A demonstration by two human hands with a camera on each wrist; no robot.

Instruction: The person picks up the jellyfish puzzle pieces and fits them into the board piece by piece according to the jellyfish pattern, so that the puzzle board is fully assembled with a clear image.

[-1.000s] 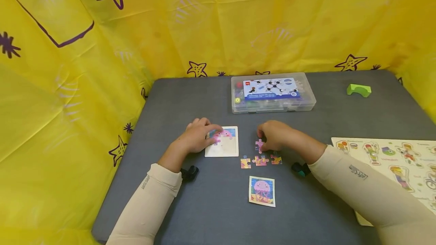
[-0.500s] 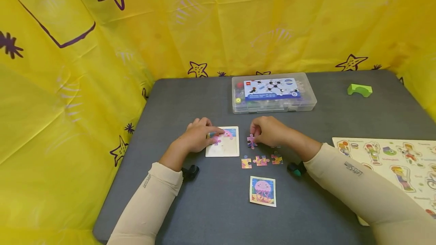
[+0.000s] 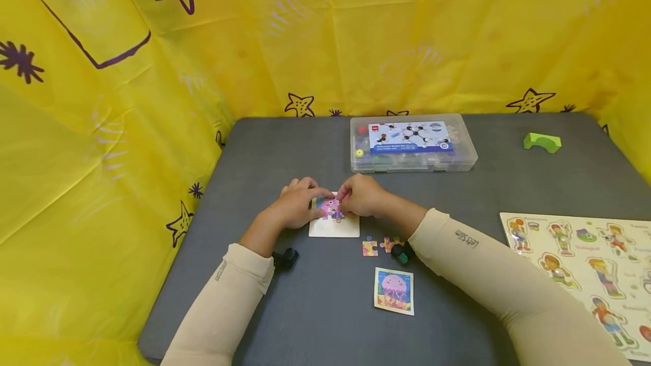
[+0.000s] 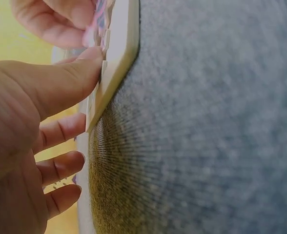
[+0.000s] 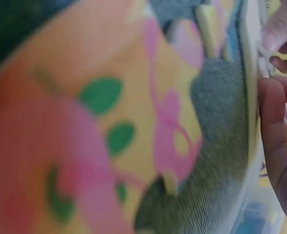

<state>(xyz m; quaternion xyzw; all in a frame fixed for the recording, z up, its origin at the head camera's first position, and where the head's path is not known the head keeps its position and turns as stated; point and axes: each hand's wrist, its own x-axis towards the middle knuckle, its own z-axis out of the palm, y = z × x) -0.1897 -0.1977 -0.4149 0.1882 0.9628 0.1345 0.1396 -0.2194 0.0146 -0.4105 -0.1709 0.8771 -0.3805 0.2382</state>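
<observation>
A small square jigsaw board (image 3: 334, 231) with a pink jellyfish picture in its upper part lies at mid-table. At its left side my left hand (image 3: 295, 206) rests on it, thumb and forefinger touching the puzzle surface. My left thumb (image 4: 80, 73) lies nearly straight at the board's edge in the left wrist view, the other fingers spread loosely. My right hand (image 3: 362, 195) pinches a pink puzzle piece (image 3: 338, 216) over the board's middle, partly covered by fingers. Loose puzzle pieces, one yellow-orange (image 3: 369, 247) and one pink-orange (image 3: 390, 243), lie near the right wrist's camera.
A jellyfish picture card (image 3: 394, 291) lies in front of the pieces. Behind the board stands a clear plastic molecular model box (image 3: 413, 164). A green arch block (image 3: 542, 142) sits at back right, and a cream picture board (image 3: 574, 242) at right. Yellow cloth (image 3: 305, 44) surrounds the table.
My right hand has moved left from the loose pieces to the board, carrying the pink puzzle piece. My left hand has stayed at the board's left side.
</observation>
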